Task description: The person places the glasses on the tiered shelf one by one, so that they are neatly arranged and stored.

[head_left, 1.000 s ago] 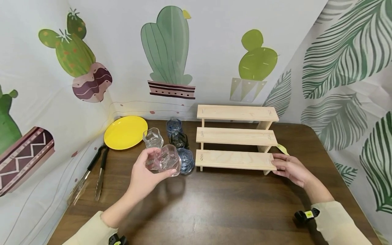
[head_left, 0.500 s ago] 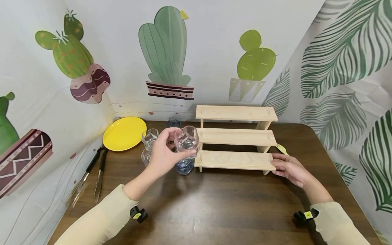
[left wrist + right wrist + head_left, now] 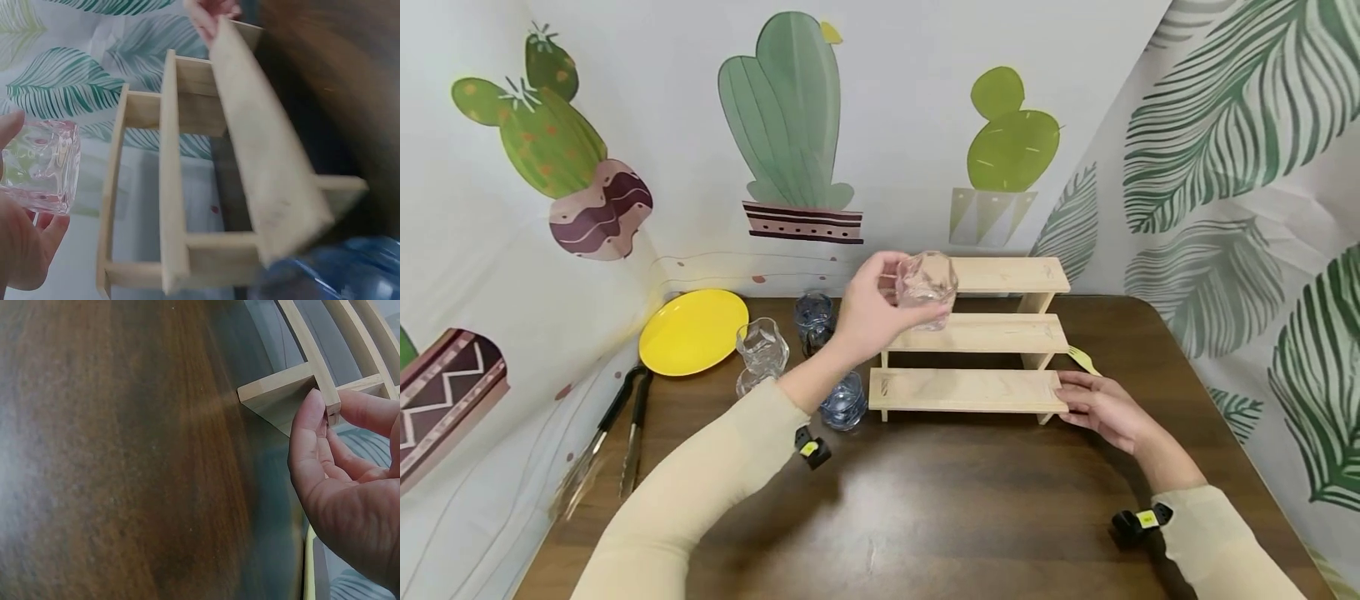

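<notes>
My left hand grips a clear, faintly pink glass, raised in front of the top and middle boards of a three-tier wooden shelf. In the left wrist view the pink glass sits between thumb and fingers, beside the shelf's upper tiers. My right hand holds the right end of the lowest board. The right wrist view shows that hand pinching the board's end between thumb and fingers.
Left of the shelf stand clear glasses and blue glasses, partly behind my left arm. A yellow plate and black-handled tongs lie farther left. A yellow-green fork lies right of the shelf.
My left hand has carried the pink glass up and to the right, from above the other glasses to the shelf's upper tiers. The right hand keeps its hold on the lowest board.
</notes>
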A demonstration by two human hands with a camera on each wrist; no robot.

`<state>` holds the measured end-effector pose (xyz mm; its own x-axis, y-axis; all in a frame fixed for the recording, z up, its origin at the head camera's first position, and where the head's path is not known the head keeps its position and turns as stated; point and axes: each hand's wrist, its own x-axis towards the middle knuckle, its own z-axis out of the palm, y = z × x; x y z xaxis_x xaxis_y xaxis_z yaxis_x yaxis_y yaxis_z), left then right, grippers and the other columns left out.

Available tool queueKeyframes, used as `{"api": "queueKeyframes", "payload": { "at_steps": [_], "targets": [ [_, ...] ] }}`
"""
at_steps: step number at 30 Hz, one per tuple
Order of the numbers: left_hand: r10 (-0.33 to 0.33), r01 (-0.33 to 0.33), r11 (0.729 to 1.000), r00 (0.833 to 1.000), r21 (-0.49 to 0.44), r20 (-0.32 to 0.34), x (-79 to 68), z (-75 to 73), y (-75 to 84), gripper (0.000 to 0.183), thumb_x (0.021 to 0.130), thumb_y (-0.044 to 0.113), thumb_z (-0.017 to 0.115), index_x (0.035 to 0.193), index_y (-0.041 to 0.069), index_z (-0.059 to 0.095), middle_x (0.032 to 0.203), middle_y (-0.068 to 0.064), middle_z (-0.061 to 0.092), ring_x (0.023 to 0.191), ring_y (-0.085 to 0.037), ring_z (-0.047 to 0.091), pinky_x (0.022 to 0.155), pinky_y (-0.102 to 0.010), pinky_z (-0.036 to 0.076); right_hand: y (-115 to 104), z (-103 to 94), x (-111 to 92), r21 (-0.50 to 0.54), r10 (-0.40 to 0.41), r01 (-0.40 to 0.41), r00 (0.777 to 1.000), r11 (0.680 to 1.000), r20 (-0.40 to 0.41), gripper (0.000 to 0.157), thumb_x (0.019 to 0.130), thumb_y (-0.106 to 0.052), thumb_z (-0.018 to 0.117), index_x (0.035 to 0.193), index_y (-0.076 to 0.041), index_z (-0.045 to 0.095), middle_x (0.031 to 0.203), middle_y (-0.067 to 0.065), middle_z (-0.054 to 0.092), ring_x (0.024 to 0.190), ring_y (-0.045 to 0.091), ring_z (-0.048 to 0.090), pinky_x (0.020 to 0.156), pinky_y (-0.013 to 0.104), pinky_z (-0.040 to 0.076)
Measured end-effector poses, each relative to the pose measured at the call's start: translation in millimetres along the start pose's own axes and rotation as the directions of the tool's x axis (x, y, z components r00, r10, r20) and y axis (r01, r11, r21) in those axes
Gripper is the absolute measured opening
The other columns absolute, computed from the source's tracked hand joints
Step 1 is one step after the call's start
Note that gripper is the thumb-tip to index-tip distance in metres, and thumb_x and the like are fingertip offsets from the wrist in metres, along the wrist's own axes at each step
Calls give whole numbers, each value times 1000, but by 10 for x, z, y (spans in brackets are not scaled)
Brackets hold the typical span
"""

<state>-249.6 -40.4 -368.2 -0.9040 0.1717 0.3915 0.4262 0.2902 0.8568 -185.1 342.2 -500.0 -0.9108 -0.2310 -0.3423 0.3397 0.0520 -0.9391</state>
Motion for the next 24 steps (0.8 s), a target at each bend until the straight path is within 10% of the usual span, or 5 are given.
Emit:
{"api": "queueKeyframes", "payload": {
  "at_steps": [13,24],
  "targets": [
    [-81,78,996,995,47,54,657,789,147,70,68,46,98,121,22,60,109,10,62,98,-8,60,80,-25,51,-4,-2,-2,16,10,-10,1000,1000,8,69,105,-9,59,156,14,18,116,1,64,100,12,67,83,29,59],
    [-104,101,990,994,99,23,932,1223,103,70,70,47,96,123,20,59,104,9,60,93,-6,56,77,-20,47,-11,-11,17,-8,14,-14,1000,1000,1,69,105,-10,60,155,14,21,116,5,63,100,12,66,84,30,59]
  ]
}}
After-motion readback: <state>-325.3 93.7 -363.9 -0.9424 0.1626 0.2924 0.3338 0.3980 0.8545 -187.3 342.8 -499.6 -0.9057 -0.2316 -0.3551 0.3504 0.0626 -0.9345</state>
